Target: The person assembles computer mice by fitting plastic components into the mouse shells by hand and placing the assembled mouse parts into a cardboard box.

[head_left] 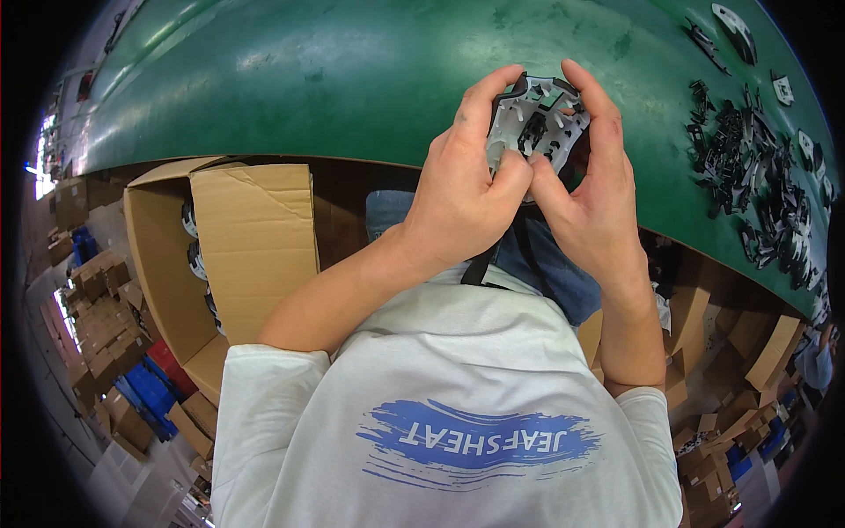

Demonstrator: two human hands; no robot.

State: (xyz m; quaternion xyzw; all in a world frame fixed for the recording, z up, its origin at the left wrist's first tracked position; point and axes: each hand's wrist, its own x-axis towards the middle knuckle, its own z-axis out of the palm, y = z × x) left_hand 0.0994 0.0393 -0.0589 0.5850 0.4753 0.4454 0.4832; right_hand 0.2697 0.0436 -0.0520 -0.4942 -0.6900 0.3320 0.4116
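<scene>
Both my hands hold a white and black plastic shell [518,126] just above the near edge of the green table. Its hollow inner side faces up, showing small posts, holes and a black piece [532,132] near its middle. My left hand [466,172] grips the left rim, with the index finger at the far left corner and the thumb inside. From the other side my right hand [598,180] grips it, index finger along the right rim. Both thumb tips press close together on the inner part; what lies under them is hidden.
A pile of small black plastic parts [753,167] lies on the green table [334,79] at the right, with white and black shells [735,33] around it. An open cardboard box [255,246] with more parts stands at my left. Several boxes [106,308] fill the floor beyond.
</scene>
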